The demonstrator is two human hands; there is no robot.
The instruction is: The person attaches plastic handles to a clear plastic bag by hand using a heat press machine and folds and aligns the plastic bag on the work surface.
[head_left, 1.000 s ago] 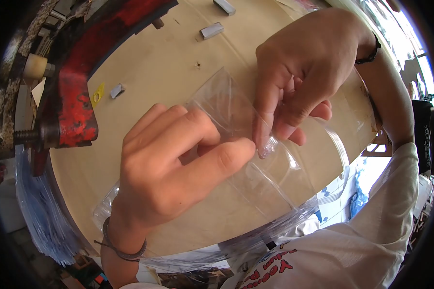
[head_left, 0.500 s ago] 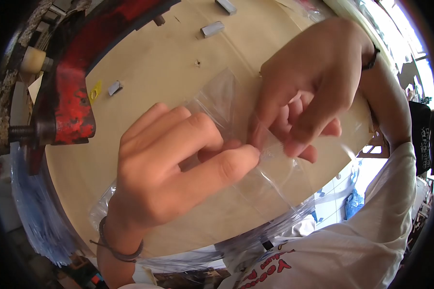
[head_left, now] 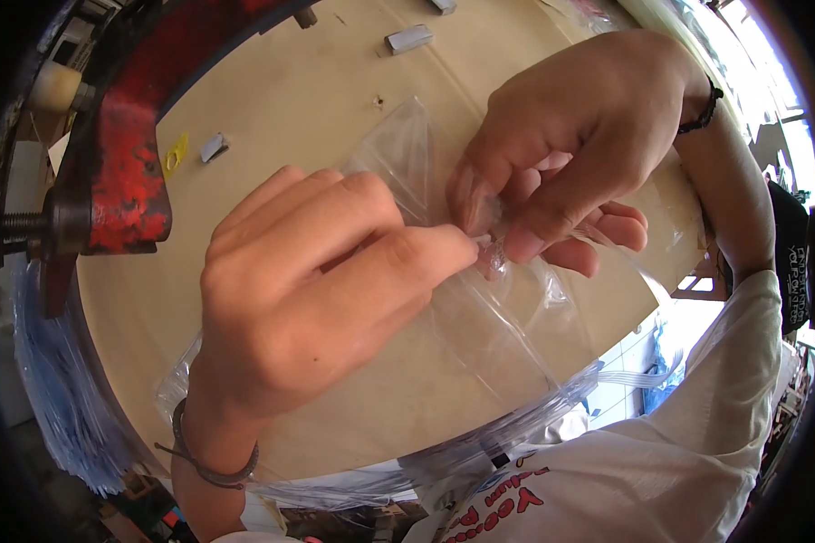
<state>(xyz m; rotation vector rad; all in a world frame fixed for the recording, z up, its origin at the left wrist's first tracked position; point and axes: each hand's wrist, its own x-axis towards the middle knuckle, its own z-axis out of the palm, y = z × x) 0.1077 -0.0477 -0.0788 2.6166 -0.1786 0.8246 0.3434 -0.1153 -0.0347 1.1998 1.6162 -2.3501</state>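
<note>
Above the tan tabletop [head_left: 272,100], your left hand [head_left: 308,281] and right hand [head_left: 589,127] pinch bunched clear plastic [head_left: 493,326], seemingly gathering it; the next move calls for steadiness.

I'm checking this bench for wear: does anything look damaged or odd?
The red metal frame at the left looks worn: dark patches break up its paint. The tan tabletop has a small dark spot near the clear plastic's far corner, possibly a hole, but too small to tell.
</note>
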